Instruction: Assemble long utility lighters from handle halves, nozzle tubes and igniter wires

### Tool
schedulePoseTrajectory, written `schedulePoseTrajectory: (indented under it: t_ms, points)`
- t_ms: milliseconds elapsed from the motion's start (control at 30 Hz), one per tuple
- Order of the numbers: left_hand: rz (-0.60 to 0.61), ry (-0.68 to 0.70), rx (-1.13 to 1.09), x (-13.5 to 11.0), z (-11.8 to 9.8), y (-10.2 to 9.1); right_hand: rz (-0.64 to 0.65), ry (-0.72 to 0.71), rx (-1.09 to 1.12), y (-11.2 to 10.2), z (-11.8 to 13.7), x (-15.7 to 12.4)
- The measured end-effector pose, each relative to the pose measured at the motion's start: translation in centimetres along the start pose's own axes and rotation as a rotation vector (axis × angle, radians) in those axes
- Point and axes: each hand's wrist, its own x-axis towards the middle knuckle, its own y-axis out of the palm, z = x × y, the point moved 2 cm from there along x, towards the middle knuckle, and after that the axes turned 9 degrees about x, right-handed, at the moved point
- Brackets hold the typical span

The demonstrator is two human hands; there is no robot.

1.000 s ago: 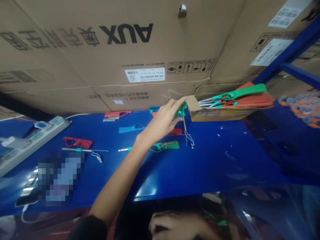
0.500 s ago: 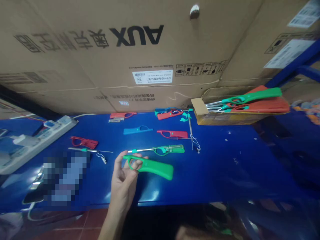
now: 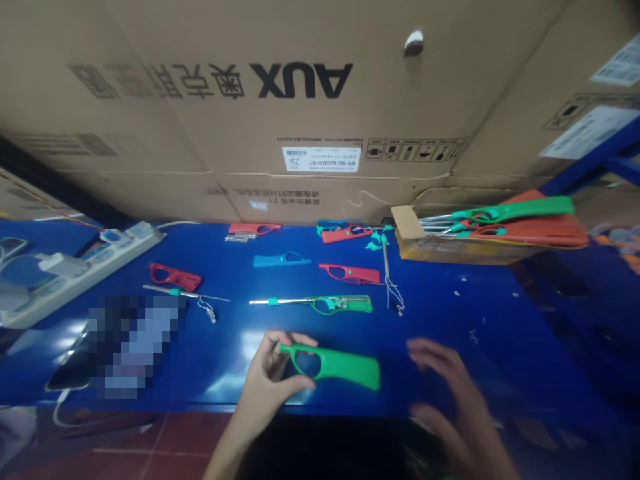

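My left hand [image 3: 274, 377] grips a green lighter handle shell [image 3: 347, 367] by its trigger-loop end, just above the front part of the blue table. To the right of the shell, my right hand [image 3: 450, 393] is held with fingers and thumb apart and nothing between them; it is blurred. Behind the held shell lies a green half shell [image 3: 357, 303] with a metal tube [image 3: 290, 301], wires and inner parts set in it. A red shell [image 3: 355, 273] and a blue shell [image 3: 280, 260] rest farther back.
A cardboard box [image 3: 450, 253] of long-necked lighters [image 3: 530, 210] stands at the back right. Loose tube assemblies [image 3: 386, 267] and red shells [image 3: 175, 277] lie about. At the left are a power strip [image 3: 95, 267] and a phone [image 3: 70, 367]. A large carton [image 3: 210, 133] walls the back.
My left hand has brought the green shell nearer and to the right, away from the green half shell. My right hand has risen into view from the bottom edge.
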Motion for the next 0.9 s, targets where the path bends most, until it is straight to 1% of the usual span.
schedulePoseTrajectory:
  t_ms: [33,67,133,167,233,300,400,533,600,667,767,900]
  points:
    - [0.01,0.018,0.033,0.2,0.0,0.2,0.01,-0.03,-0.051,0.8,0.2,1.0]
    - [0.014,0.034,0.065,0.3,0.1,0.3,0.047,-0.063,-0.097,1.9,0.5,2.0]
    - [0.017,0.062,0.129,0.6,0.4,0.5,0.153,-0.122,-0.171,4.1,1.0,3.6]
    - [0.015,0.077,0.162,0.8,0.5,0.5,0.174,-0.154,-0.192,5.0,1.2,4.1]
    - [0.016,0.118,0.234,1.1,0.7,0.4,0.167,-0.187,-0.226,6.1,1.4,4.8]
    - [0.028,0.18,0.331,1.5,0.6,0.2,0.136,-0.202,-0.253,6.4,1.3,5.1]
    - [0.053,0.278,0.51,2.3,0.2,-0.2,0.112,-0.223,-0.265,5.8,0.8,5.8]
    - [0.009,0.435,0.744,3.8,-0.6,-1.1,0.129,-0.259,-0.255,4.9,-0.1,7.8]
    - [0.016,0.544,0.853,4.5,-0.9,-1.3,0.122,-0.263,-0.29,4.7,-0.5,9.0]
    - [0.013,0.619,0.946,5.2,-1.1,-1.4,0.109,-0.268,-0.331,4.7,-0.8,9.9]
    - [-0.048,0.657,1.053,6.1,-1.2,-1.6,0.057,-0.307,-0.361,5.3,-1.1,10.5]
    - [-0.145,0.67,1.126,6.8,-0.9,-1.9,-0.018,-0.352,-0.361,6.4,-1.5,10.4]
